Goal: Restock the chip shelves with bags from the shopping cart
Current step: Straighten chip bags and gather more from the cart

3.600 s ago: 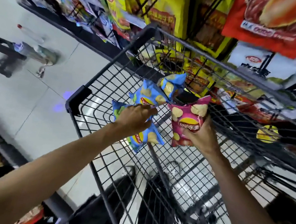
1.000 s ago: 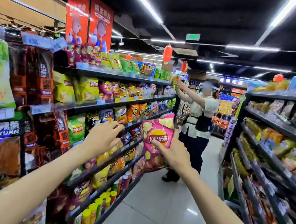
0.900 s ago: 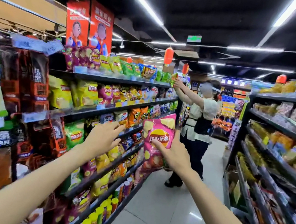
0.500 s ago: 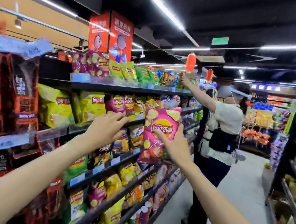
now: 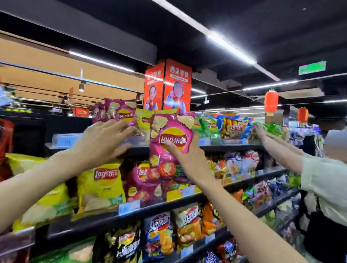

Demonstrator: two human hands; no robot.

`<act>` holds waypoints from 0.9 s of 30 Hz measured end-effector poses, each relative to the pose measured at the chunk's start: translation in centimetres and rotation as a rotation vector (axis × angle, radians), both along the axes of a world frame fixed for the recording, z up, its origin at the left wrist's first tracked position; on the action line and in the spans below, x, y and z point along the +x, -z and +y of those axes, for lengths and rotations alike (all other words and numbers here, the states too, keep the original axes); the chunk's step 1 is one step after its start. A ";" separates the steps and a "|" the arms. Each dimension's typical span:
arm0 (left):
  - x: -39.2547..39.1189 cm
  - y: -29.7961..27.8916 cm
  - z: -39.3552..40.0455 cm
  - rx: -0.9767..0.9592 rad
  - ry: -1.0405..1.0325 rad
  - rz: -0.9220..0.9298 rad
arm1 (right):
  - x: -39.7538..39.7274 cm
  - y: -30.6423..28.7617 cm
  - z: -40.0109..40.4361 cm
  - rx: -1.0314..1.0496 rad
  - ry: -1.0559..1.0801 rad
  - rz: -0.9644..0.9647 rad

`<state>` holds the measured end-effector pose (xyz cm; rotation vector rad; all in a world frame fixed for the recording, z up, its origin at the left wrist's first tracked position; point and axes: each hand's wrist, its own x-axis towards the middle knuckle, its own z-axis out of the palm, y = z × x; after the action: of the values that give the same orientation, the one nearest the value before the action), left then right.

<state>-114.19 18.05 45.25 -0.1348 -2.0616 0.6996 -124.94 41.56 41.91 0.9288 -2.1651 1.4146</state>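
our right hand (image 5: 188, 158) hides the back of the pink chip bag (image 5: 167, 143) we hold upright at the top shelf (image 5: 230, 146), thumb across its red-and-yellow logo; its lower part shows a tomato. our left hand (image 5: 102, 142) lies spread, fingers straight, against the shelf edge below two matching pink bags (image 5: 119, 112). another person (image 5: 336, 192) at right is cut off by the frame, blurred.
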 end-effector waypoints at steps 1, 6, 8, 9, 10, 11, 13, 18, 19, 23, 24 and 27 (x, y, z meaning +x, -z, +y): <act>-0.6 -0.6 -0.6 -0.017 -0.024 0.006 | -1.1 -0.6 -0.9 -0.026 -0.043 0.000; -3.5 -3.9 -3.1 -0.035 -0.154 -0.010 | -5.7 -4.0 -6.0 -0.159 -0.171 0.083; -4.6 -5.2 -3.8 -0.037 -0.197 -0.007 | -7.2 -5.6 -8.0 -0.201 -0.194 0.125; -5.1 -5.9 -4.1 -0.033 -0.211 -0.007 | -7.9 -6.4 -9.0 -0.218 -0.210 0.146; -5.4 -6.4 -4.3 -0.024 -0.221 -0.009 | -8.4 -7.2 -10.0 -0.230 -0.237 0.162; -5.9 -7.0 -4.9 -0.012 -0.230 -0.009 | -8.8 -8.0 -10.9 -0.243 -0.261 0.176; -6.7 -7.9 -6.1 0.000 -0.229 0.011 | -10.1 -9.4 -13.0 -0.256 -0.286 0.202; -9.1 -9.1 -9.4 0.018 -0.293 0.005 | -14.0 -10.1 -17.9 -0.138 -0.343 0.217; -9.7 -8.9 -10.1 0.011 -0.317 -0.011 | -14.7 -9.7 -18.8 -0.101 -0.354 0.210; -11.5 -8.2 -12.1 0.016 -0.368 -0.071 | -16.9 -8.6 -20.9 -0.063 -0.415 0.141; -11.7 -8.0 -12.3 0.028 -0.378 -0.085 | -17.1 -8.7 -21.0 -0.042 -0.432 0.132; -11.7 -8.2 -12.5 0.033 -0.414 -0.117 | -18.1 -9.1 -21.1 0.029 -0.495 0.100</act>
<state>-125.88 5.54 53.42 0.2849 -2.2366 0.9238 -143.05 20.49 51.01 1.5907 -1.9654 1.5057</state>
